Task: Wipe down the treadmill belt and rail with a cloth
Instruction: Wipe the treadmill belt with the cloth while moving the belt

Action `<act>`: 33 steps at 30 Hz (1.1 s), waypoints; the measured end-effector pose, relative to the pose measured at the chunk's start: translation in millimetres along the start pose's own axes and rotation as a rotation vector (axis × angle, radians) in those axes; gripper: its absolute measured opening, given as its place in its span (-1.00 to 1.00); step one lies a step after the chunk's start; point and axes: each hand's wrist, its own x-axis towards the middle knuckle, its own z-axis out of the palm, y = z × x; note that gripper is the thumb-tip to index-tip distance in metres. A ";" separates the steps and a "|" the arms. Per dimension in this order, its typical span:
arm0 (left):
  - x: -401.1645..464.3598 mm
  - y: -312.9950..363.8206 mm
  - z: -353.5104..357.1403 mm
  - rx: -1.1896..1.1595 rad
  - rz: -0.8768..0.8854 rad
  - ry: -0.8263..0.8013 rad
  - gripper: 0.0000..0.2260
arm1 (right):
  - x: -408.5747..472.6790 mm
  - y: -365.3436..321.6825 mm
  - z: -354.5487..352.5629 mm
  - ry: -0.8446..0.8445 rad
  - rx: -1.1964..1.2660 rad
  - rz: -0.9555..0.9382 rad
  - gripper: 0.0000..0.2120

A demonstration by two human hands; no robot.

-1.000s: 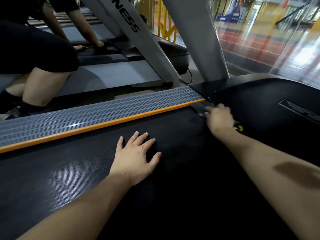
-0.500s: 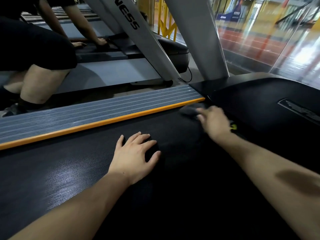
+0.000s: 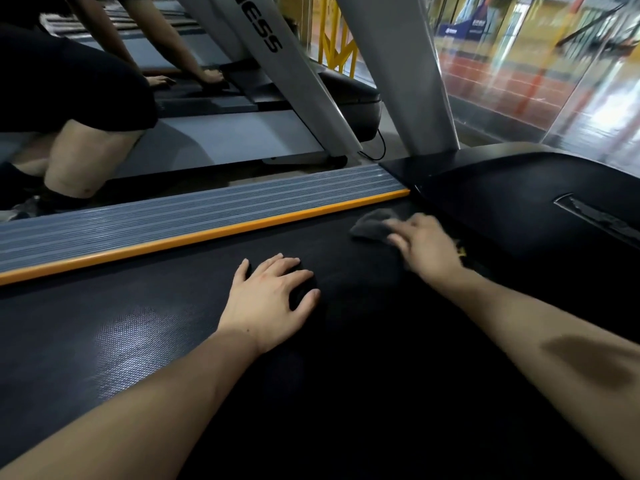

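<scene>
Right hand (image 3: 424, 242): grip pressed down over dark grey cloth (image 3: 372, 223), fingers partly curled on it; blurred.
Left hand (image 3: 268, 299): flat, fingers spread, palm down, holding nothing.
Cloth: on belt, front end, near orange-edged rail, just beside black motor hood (image 3: 519, 202).
Belt (image 3: 138, 341): black, textured.
Rail (image 3: 173, 216): grey, ribbed, left of belt.
Room: neighbouring treadmill (image 3: 225, 133), second person (image 3: 69, 98) kneeling there, glass wall (image 3: 536, 64) ahead.
</scene>
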 end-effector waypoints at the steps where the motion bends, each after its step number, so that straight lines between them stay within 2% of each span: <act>1: 0.2 -0.5 1.0 -0.002 -0.002 -0.001 -0.47 | 5.1 22.4 -0.7 0.022 -0.054 0.136 -0.74; 3: 0.6 0.2 2.4 -0.006 -0.005 -0.006 -0.49 | 10.0 41.1 -1.6 0.035 -0.119 0.345 -0.74; 6: 1.3 -0.2 2.8 -0.007 -0.004 -0.008 -0.52 | 4.1 -2.9 -5.9 0.037 -0.093 0.399 -0.74; 10: 0.1 -0.1 3.6 -0.006 -0.008 -0.003 -0.51 | -26.8 -86.2 6.5 0.000 0.137 0.110 -0.70; 12: 0.0 1.0 2.7 0.000 -0.002 -0.003 -0.50 | -27.8 -83.3 6.6 -0.031 0.239 -0.042 -0.66; 14: -0.2 2.2 2.2 0.001 -0.001 -0.006 -0.49 | -18.0 -50.4 2.0 -0.054 0.123 -0.085 -0.66; 15: -0.3 2.4 1.9 0.003 -0.002 -0.004 -0.49 | -9.8 -23.5 1.7 -0.040 0.040 -0.018 -0.67; 18: -0.8 2.1 1.5 0.002 -0.003 0.002 -0.50 | 2.2 45.6 -6.0 0.001 -0.109 0.381 -0.72; 20: -0.6 2.1 2.1 0.001 -0.003 -0.006 -0.51 | -0.9 40.4 -5.8 0.018 -0.143 0.466 -0.74; 23: 0.8 1.5 1.9 0.005 0.004 -0.017 -0.50 | -13.3 -16.7 -2.7 0.062 -0.080 0.324 -0.75; 26: 0.4 2.8 0.7 0.003 0.006 -0.018 -0.49 | -36.8 -77.6 4.2 0.034 0.095 -0.005 -0.70; 29: 0.3 3.0 -0.8 0.013 0.007 -0.025 -0.49 | -30.1 -64.3 4.4 -0.021 0.176 -0.133 -0.66; 31: 0.8 2.6 -1.2 0.010 0.007 -0.026 -0.49 | -15.8 -23.7 1.9 -0.022 0.026 -0.027 -0.69; 33: 0.9 1.9 -0.3 0.011 0.011 -0.027 -0.48 | -5.3 28.7 -5.8 0.014 -0.113 0.231 -0.71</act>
